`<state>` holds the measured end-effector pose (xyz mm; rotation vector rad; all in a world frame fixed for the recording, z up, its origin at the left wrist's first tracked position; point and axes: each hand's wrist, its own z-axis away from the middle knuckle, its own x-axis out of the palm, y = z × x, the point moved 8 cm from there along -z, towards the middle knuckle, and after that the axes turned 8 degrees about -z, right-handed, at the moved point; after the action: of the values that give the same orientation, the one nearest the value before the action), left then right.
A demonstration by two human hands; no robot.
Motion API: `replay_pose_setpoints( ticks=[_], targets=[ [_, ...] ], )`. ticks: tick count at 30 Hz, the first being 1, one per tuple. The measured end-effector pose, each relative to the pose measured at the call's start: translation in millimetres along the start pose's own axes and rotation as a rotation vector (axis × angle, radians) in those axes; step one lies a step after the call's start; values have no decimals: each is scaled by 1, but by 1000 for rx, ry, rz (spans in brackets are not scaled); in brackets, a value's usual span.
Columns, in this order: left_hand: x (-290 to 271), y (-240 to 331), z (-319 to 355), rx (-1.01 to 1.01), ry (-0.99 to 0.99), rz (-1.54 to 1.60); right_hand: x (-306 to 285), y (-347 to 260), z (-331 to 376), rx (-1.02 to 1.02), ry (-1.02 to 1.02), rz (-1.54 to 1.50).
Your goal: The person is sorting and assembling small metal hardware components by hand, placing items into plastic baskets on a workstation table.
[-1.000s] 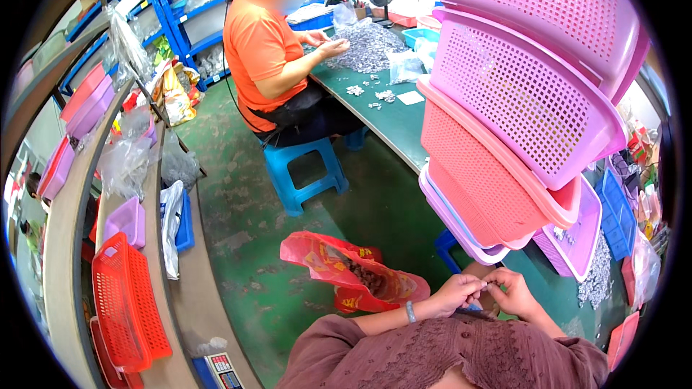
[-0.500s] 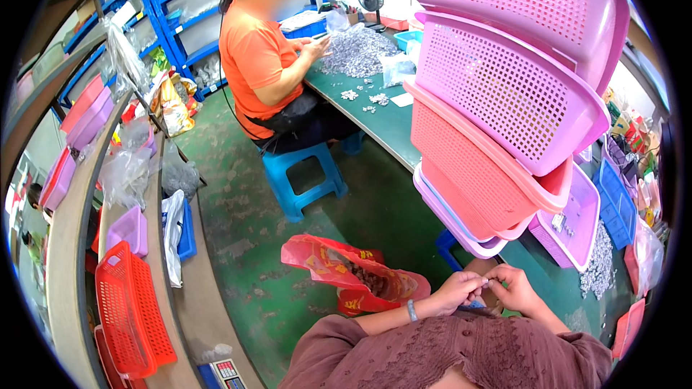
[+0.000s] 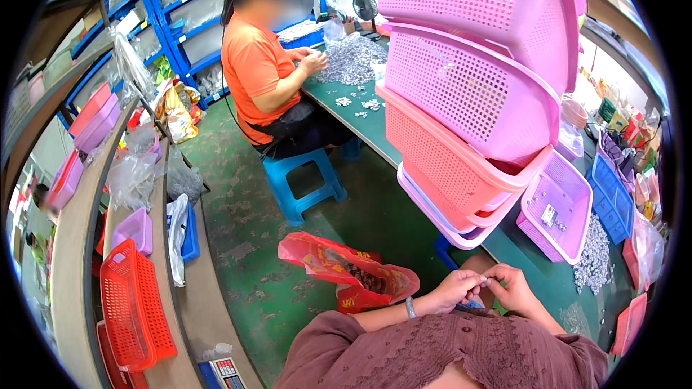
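Above my lap, at the table's near edge, my left hand (image 3: 460,289) and my right hand (image 3: 510,289) meet with their fingertips pinched together. Something tiny and pale seems to sit between them, too small to name. To the right of my hands lies a heap of small grey metal-looking parts (image 3: 594,263) on the green table (image 3: 537,266). A purple basket (image 3: 532,205) beside the heap holds a few such parts and a small label. Left of my hands, on the floor, an open red plastic bag (image 3: 306,253) contains small brownish pieces.
A tall stack of pink and purple baskets (image 3: 461,101) rises at the table's edge before me. Across the table a co-worker in an orange shirt (image 3: 252,65) sits on a blue stool (image 3: 292,191) near a large grey parts pile (image 3: 349,57). Shelves with a red basket (image 3: 130,302) stand left.
The view has turned slightly, so the basket stack appears farther left. My hands stay pinched together in nearly the same place. The co-worker's hands have shifted slightly.
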<state>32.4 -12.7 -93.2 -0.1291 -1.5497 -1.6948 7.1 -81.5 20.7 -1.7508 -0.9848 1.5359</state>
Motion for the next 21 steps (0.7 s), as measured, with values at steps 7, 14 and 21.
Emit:
replay_pose_setpoints(
  ticks=[7,14,21],
  targets=[
    [14,2,0,-36,-22,-26,-10,0,12,43,41,-33],
    [22,5,-6,-53,-46,-85,-17,-2,19,51,96,-58],
    [26,5,-7,-62,-71,-145,-21,-5,25,96,129,-96]
  ],
)
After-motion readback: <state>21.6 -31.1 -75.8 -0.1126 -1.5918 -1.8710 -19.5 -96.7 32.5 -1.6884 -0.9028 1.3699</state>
